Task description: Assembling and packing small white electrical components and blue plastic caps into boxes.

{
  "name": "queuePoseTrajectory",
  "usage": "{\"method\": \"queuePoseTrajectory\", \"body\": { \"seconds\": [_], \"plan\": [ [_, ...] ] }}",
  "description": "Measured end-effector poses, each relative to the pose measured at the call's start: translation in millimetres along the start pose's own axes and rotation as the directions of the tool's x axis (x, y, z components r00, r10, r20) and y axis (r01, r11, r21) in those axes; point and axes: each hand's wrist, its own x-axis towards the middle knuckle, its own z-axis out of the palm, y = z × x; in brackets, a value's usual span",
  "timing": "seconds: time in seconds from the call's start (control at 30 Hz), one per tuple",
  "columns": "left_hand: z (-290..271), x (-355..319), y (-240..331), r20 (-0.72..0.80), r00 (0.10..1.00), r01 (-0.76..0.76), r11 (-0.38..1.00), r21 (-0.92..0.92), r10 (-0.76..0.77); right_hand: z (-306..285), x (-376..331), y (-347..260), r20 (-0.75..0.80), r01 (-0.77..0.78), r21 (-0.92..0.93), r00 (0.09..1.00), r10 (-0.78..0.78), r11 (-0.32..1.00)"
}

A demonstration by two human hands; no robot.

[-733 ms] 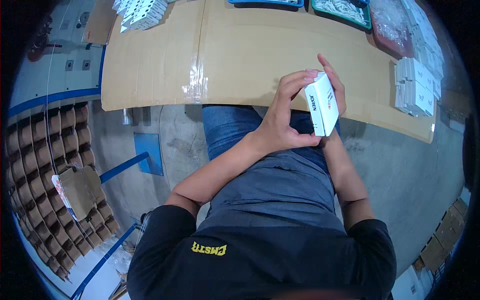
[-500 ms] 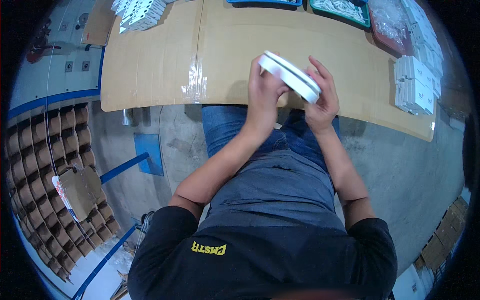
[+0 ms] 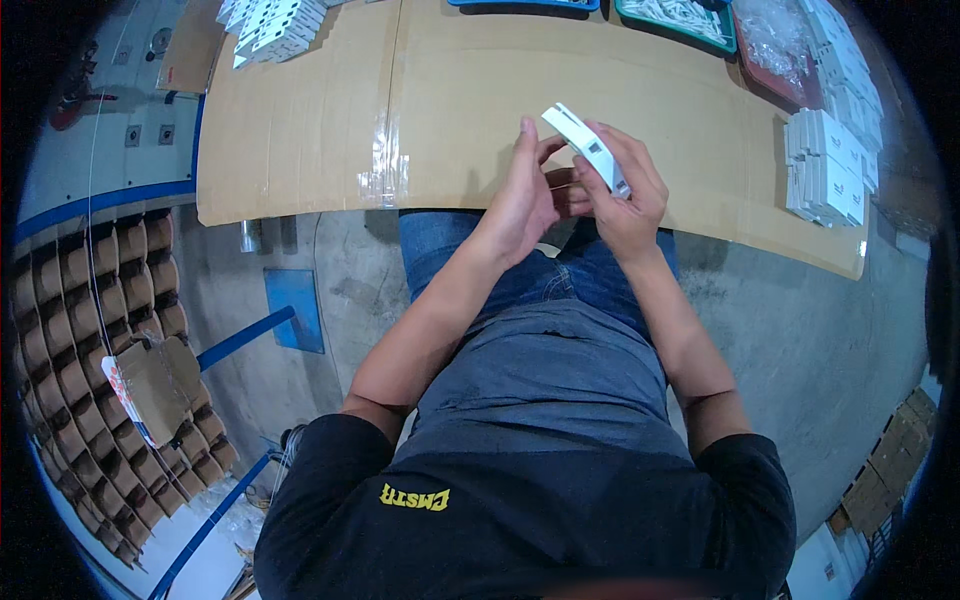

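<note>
Two sheets of brown cardboard (image 3: 300,110), taped together at a seam, cover the table across the upper half of the frame, and that is the biggest thing before me. Below it, at the left edge, a rack of cardboard tubes (image 3: 75,330) curves down the frame, with a blue floor plate (image 3: 295,310) just right of it. At the right end of the table lie stacks of small white boxes (image 3: 825,165), and another heap of white boxes (image 3: 270,22) sits at the upper left. A green tray (image 3: 680,18) of white parts and a red tray (image 3: 765,40) lie along the top edge, right of centre. Above the table's near edge, a little right of centre, I hold a small white carton (image 3: 585,148), tilted, its upper end toward the upper left. My right hand (image 3: 625,195) wraps it from beneath, fingers closed along its far side. My left hand (image 3: 525,195) rests against it from the left, fingertips touching its upper end.
</note>
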Motion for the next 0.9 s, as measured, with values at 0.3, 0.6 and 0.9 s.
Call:
{"method": "queuePoseTrajectory", "body": {
  "seconds": [0.3, 0.6, 0.9],
  "plan": [
    [-9, 9, -6, -0.024, 1.0, -0.015, 0.997, -0.072, 0.013, 6, 1, -8, 0.199, -0.165, 0.003, 0.967, 0.161, 0.986],
    [6, 11, -14, -0.146, 0.982, -0.12, 0.993, -0.016, 0.116, 13, 1, -11, 0.266, 0.074, -0.265, 0.964, -0.001, 0.961],
    [2, 16, -27, -0.223, 0.963, -0.163, 0.986, -0.044, 0.149, 16, -9, -2, 0.308, 0.117, -0.359, 0.951, 0.0, 0.926]
  ]
}}
